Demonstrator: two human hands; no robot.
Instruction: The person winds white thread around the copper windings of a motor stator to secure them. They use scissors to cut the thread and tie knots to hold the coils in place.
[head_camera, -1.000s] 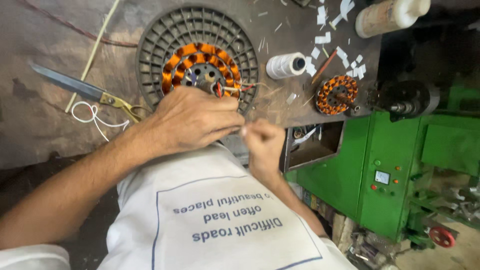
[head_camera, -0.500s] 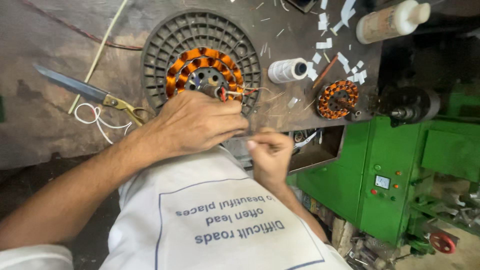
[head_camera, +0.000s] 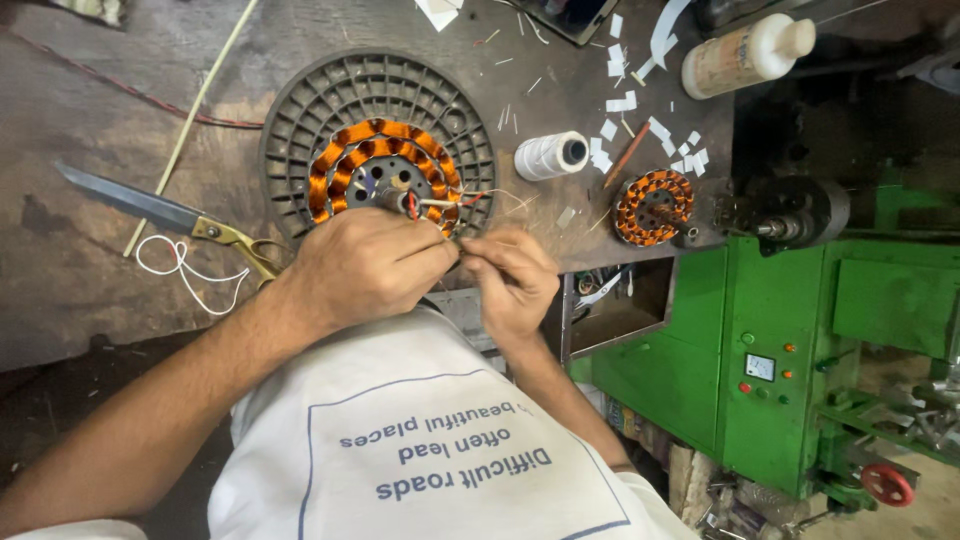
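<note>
1. The left hand (head_camera: 365, 265) lay on the near edge of the round grey ribbed plastic housing carrying two rings of copper-wound coils (head_camera: 378, 165). Its grip was closed, the fingertips pinching the thin lead wires (head_camera: 440, 203) that ran out of the winding.
2. The right hand (head_camera: 510, 280) sat just beside the left, thumb and forefinger pressed together on the same bundle of wires. Whether it held one strand or several could not be told.
3. The wires emerged from the hub of the winding and ran toward the person and to the right. Their long axis lay roughly across the tabletop (head_camera: 90, 250), from the hub to the point where the two grips met.
4. The housing lay directly beyond both hands. The left hand was the nearer and partly covered its near rim.
5. A pair of long steel scissors with brass-coloured handles (head_camera: 160, 212) lay well to the left, next to a loop of white cord (head_camera: 185, 275).
6. A spool of white thread (head_camera: 550, 155) and a small bare copper-wound stator (head_camera: 653, 207) stood to the right, with white paper scraps (head_camera: 640, 125) scattered beyond them. A green machine (head_camera: 790, 340) stood beside the tabletop.
</note>
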